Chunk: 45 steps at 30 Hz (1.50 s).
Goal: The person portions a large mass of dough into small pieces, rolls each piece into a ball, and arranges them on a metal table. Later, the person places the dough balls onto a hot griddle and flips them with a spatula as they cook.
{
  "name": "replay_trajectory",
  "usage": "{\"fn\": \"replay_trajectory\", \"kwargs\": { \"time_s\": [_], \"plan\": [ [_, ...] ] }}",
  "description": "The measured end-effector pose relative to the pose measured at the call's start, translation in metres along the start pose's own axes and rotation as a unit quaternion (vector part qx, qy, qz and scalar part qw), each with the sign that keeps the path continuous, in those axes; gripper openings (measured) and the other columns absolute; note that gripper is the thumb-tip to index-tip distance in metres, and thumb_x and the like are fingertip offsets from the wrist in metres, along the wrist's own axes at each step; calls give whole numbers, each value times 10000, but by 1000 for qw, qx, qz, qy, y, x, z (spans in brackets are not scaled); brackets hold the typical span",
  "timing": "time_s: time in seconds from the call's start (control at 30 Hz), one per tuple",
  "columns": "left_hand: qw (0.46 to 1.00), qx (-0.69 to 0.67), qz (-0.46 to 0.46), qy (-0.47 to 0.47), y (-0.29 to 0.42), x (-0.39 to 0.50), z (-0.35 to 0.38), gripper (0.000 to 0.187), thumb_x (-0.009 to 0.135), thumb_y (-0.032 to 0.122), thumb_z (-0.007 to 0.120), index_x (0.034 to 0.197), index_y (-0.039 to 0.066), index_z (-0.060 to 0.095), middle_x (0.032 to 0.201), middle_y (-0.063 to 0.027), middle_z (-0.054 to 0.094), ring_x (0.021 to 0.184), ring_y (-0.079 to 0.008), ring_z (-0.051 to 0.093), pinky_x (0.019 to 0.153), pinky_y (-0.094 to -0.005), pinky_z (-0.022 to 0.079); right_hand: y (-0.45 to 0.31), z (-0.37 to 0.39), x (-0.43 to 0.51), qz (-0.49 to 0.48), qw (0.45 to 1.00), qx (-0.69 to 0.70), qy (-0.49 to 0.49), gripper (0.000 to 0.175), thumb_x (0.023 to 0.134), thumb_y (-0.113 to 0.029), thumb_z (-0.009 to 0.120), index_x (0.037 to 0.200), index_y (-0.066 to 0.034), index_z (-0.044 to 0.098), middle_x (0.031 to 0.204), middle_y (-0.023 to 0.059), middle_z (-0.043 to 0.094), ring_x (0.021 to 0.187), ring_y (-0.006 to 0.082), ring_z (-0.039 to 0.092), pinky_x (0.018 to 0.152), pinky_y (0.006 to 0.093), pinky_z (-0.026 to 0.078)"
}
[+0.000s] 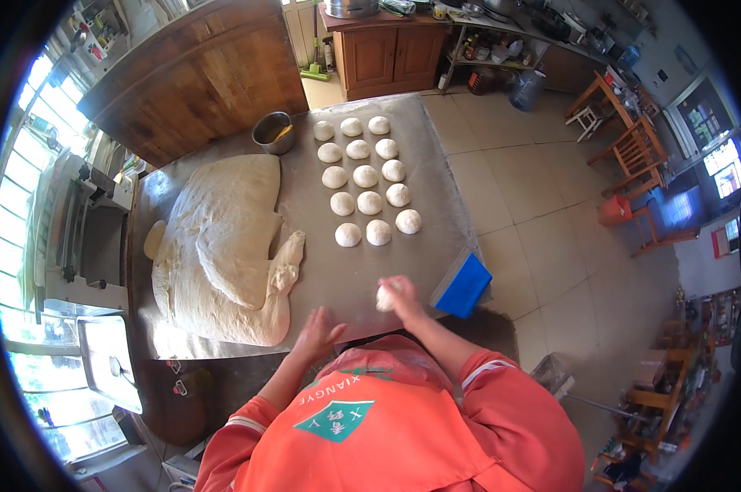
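Observation:
My right hand [400,297] is curled around a small ball of dough [383,299] close to the near edge of the metal-topped table [321,277]. To its left, my left hand [319,337] rests at the table edge with fingers apart and nothing in it. Several round dough balls [369,202] sit in rows of three farther up the table. A large mass of dough [223,246] covers the left part, with a torn, narrow strip [285,270] along its right side.
A scraper with a blue handle [464,286] lies at the table's right corner. A metal pot [274,133] with a yellow-handled utensil stands at the far side, by a wooden panel [204,67]. White equipment [88,227] stands left, beside the windows.

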<state>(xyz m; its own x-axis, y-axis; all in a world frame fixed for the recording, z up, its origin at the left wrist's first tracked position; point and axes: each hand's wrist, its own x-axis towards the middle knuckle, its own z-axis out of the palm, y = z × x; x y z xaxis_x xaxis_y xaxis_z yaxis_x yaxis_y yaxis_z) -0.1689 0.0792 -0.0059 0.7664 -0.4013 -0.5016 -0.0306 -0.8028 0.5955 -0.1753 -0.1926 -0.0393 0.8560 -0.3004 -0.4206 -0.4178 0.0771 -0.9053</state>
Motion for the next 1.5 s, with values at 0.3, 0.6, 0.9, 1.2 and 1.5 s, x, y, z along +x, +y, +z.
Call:
{"fn": "replay_trajectory", "kwargs": {
  "time_s": [0.3, 0.6, 0.9, 1.2, 1.5],
  "plan": [
    [969, 244, -46, -20, -25, 3, 15, 984, 824, 548, 708, 1433, -118, 315, 1521, -413, 204, 1418, -527, 276, 1163, -501, 311, -36, -81, 64, -280, 791, -545, 7, 520, 919, -386, 667, 1352, -116, 566, 1446, 144, 493, 1390, 331, 386, 1142, 567, 274],
    [987, 148, -61, -20, -24, 1, 3, 953, 804, 490, 737, 1442, -88, 328, 1521, -411, 208, 1426, -517, 278, 1160, -474, 333, -22, -109, 28, -265, 884, -372, 97, 293, 845, -171, 712, 1095, -45, 625, 1104, 150, 624, 1077, 354, 562, 935, 459, 441],
    [990, 130, -50, -5, -26, -1, 0, 890, 799, 421, 727, 1434, -82, 361, 1540, -386, 219, 1444, -477, 284, 1120, -467, 397, -63, -25, 34, -371, 815, -424, -140, 555, 785, -176, 762, 1276, -45, 541, 1277, 162, 551, 1204, 351, 520, 1034, 454, 424],
    [997, -7, -47, 63, -43, 1, 6, 712, 846, 370, 684, 1387, -43, 474, 1532, -357, 282, 1395, -463, 379, 1143, -433, 369, -77, 207, 136, -532, 511, -597, -317, 974, 728, -324, 819, 1498, 0, 318, 1502, 174, 402, 1430, 321, 352, 1196, 461, 267],
    [598, -735, -247, 201, -37, 15, -5, 644, 928, 540, 644, 1293, 13, 586, 1195, -126, 644, 1082, -236, 635, 891, -405, 529, -79, 270, 162, -144, 545, -615, -551, 540, 691, -410, 808, 1023, 9, 729, 932, 169, 733, 839, 296, 708, 732, 411, 561]
  ]
}}
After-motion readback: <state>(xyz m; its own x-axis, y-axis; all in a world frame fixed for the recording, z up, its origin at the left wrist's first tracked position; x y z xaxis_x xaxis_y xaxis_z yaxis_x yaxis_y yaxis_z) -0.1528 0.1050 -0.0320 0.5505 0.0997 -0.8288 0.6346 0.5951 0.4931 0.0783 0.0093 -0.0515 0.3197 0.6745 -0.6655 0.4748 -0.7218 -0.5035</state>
